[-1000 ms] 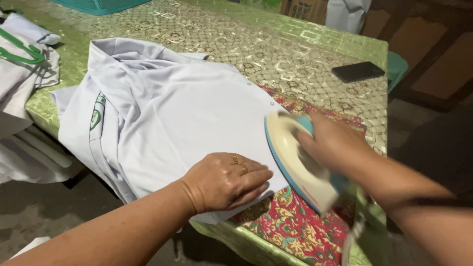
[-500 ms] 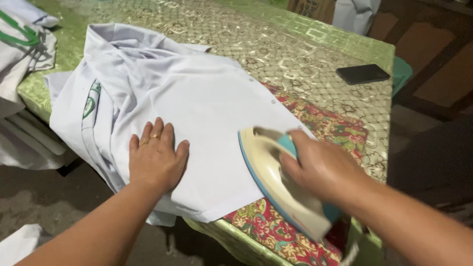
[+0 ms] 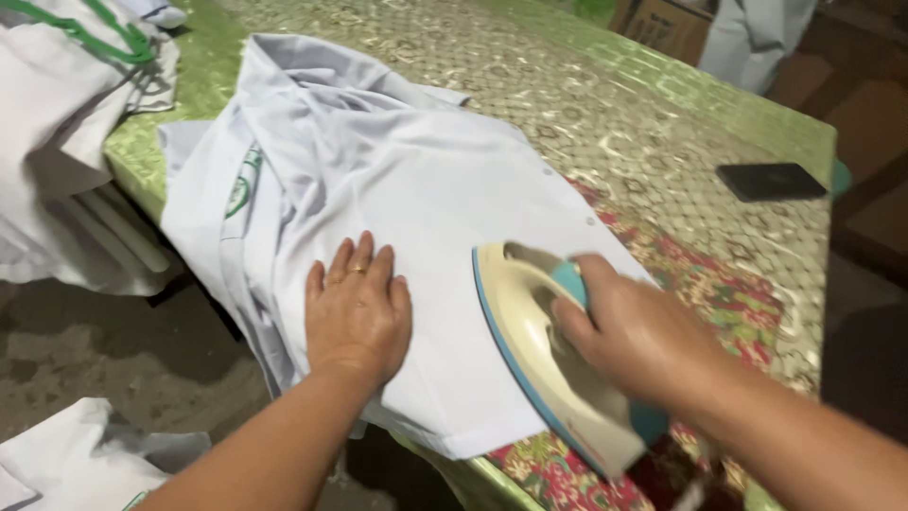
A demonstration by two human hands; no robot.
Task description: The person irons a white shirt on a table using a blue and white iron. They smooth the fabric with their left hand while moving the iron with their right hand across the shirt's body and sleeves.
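A white shirt with a green badge lies spread over a red patterned cloth on a green-covered table. My left hand presses flat on the shirt near the table's front edge, fingers together and pointing away. My right hand grips the blue handle of a cream and blue iron, which rests on the shirt's right part, its tip pointing toward the shirt's middle. The shirt's collar end is bunched up at the far left.
A black phone lies on the table at the right. White garments with a green hanger hang off the table's left end. More white cloth lies on the floor at lower left. A cardboard box stands beyond the table.
My left hand shifted from the shirt's hem leftward, then rightward, staying flat on the fabric. The iron moved left across the shirt. The view panned, so everything sits further right.
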